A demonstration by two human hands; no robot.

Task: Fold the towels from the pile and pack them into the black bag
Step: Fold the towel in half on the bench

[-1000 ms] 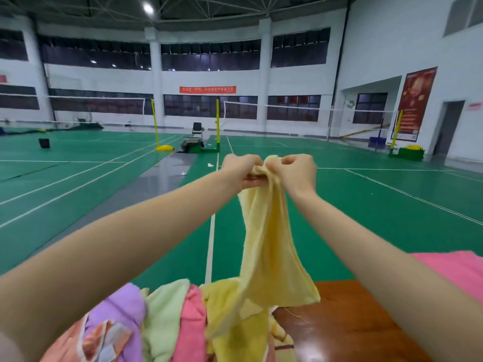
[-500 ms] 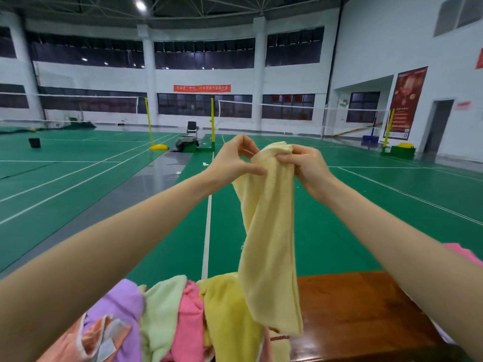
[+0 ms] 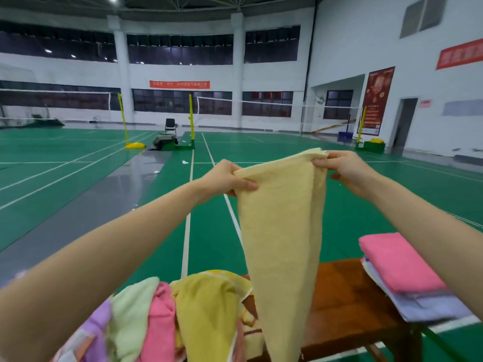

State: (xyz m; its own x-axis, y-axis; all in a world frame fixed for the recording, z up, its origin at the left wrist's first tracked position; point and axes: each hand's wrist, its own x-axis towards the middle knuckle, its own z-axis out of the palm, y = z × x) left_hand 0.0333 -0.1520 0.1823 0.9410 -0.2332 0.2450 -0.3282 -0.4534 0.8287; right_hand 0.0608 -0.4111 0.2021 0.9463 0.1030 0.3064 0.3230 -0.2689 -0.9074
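Head view: left hand (image 3: 228, 178) and right hand (image 3: 344, 170) each pinch a top corner of the yellow towel (image 3: 281, 231), held up over the bench (image 3: 347, 304). Its lower half hangs twisted to a point beside the pile (image 3: 162, 320). Folding it now would likely trap that twist; the tail could also snag the pile. Folded stack (image 3: 402, 273) lies at right. No black bag shows.

Indoor badminton hall: nets (image 3: 261, 103), green courts (image 3: 78, 158)
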